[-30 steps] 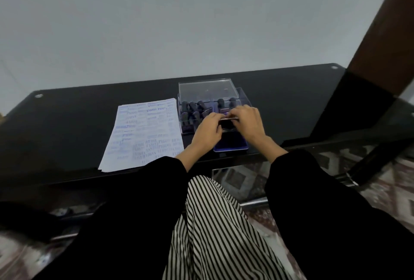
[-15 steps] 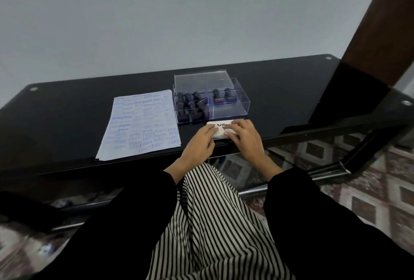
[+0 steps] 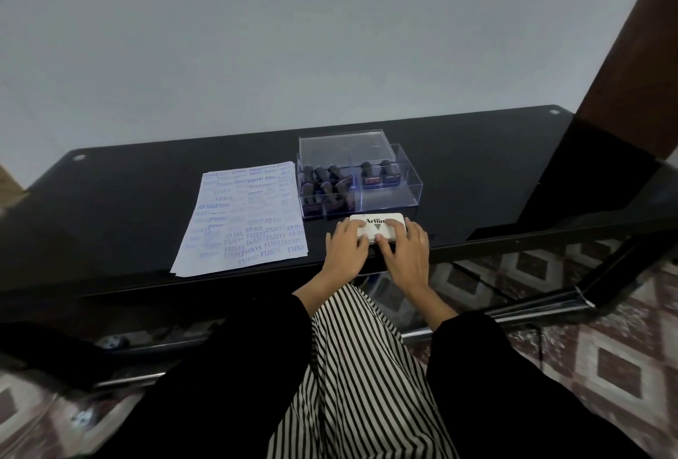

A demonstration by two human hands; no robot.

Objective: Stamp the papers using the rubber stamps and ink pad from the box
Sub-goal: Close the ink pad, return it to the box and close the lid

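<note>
Stamped papers (image 3: pixel 242 216) are laid at the left of the table (image 3: pixel 128 201). Beside them, rubber stamps (image 3: pixel 323 185) are stood in the clear box (image 3: pixel 401 198). Before the box, the closed ink pad (image 3: pixel 376 226) is gripped at either end by the left hand (image 3: pixel 345 251) and the right hand (image 3: pixel 408 251), with fingers curled over its lid.

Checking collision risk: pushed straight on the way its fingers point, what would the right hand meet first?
The right hand holds the ink pad; past it, probably the near wall of the clear box, though depth is unclear.

Glossy black glass table (image 3: pixel 477 165), clear plastic box (image 3: pixel 407 187).
</note>
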